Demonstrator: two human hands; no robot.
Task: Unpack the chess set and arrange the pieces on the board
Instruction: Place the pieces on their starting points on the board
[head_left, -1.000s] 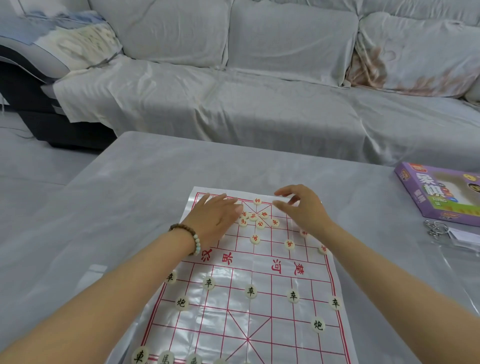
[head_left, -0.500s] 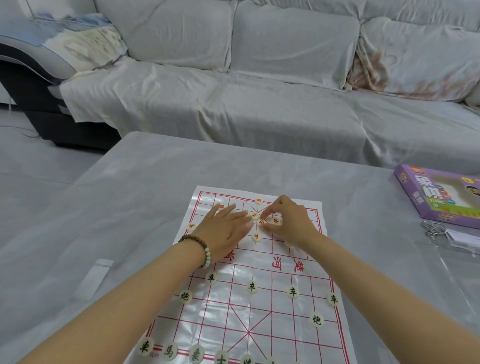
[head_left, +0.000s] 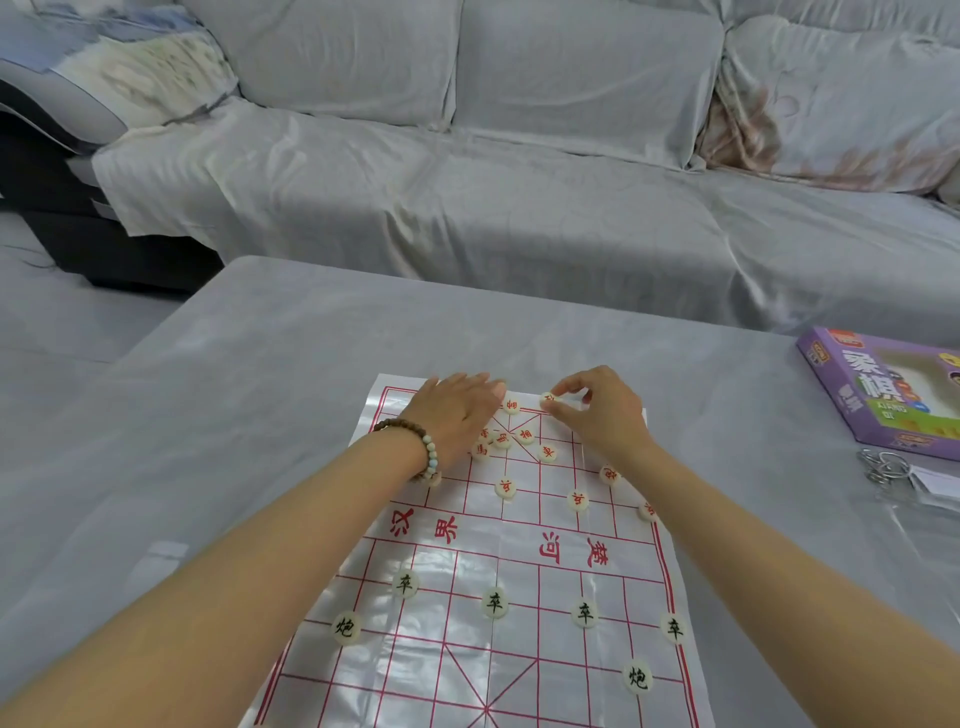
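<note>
A glossy white board sheet (head_left: 467, 561) with a red grid lies on the table. Black-lettered round pieces (head_left: 494, 603) stand in rows on its near half. Red-lettered pieces (head_left: 525, 434) cluster near the far middle, with others spread along the far half. My right hand (head_left: 597, 410) pinches one red piece (head_left: 547, 399) between thumb and forefinger at the far edge row. My left hand (head_left: 457, 410), a bead bracelet on its wrist, lies flat with straight fingers over the far left of the board, its fingertips by a red piece (head_left: 511, 406).
The purple chess set box (head_left: 883, 389) lies at the table's right edge, with a metal key ring (head_left: 878, 465) and a clear plastic bag (head_left: 940, 499) in front of it. A grey-covered sofa (head_left: 519, 182) stands behind the table. A small clear strip (head_left: 161, 553) lies left of the board.
My right hand lifted a red piece out of the cluster and carried it to the far edge row. My left hand slid forward to the far left of the board.
</note>
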